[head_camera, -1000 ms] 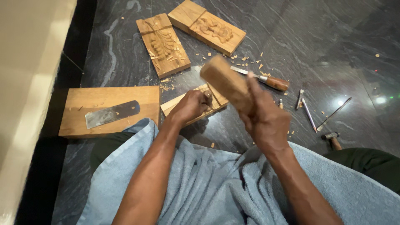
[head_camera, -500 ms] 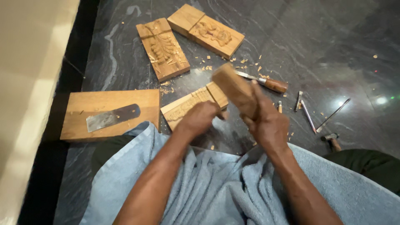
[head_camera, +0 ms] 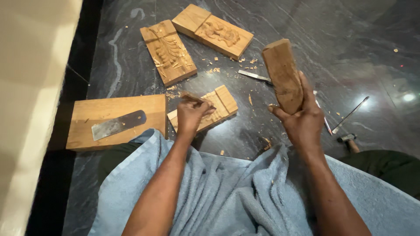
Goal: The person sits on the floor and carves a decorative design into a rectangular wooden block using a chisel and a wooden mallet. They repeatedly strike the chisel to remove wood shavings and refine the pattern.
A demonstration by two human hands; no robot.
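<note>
currently, head view. left hand (head_camera: 192, 114) grip closed around a small chisel handle (head_camera: 192, 97), tool tip resting on the small wooden block (head_camera: 218, 105) lying flat on the dark marble floor (head_camera: 350, 39), just ahead of the knees. right hand (head_camera: 302, 122) grip closed around the lower end of a wooden mallet block (head_camera: 282, 74), held raised and roughly upright, well apart from the chisel.

other items on floor: carved panel with leaf pattern (head_camera: 168, 51) beyond the small block; second carved panel (head_camera: 213, 31) beside it, further out. plain board (head_camera: 116, 120) to the left, a flat metal blade (head_camera: 118, 124) lying on top of it. loose chisel (head_camera: 254, 76) partly hidden behind the mallet. thin metal tools (head_camera: 350, 114) to the right, a small hammer (head_camera: 348, 139) near them. wood chips scattered between the panels and the block. light blue towel (head_camera: 227, 192) draped over the lap.
</note>
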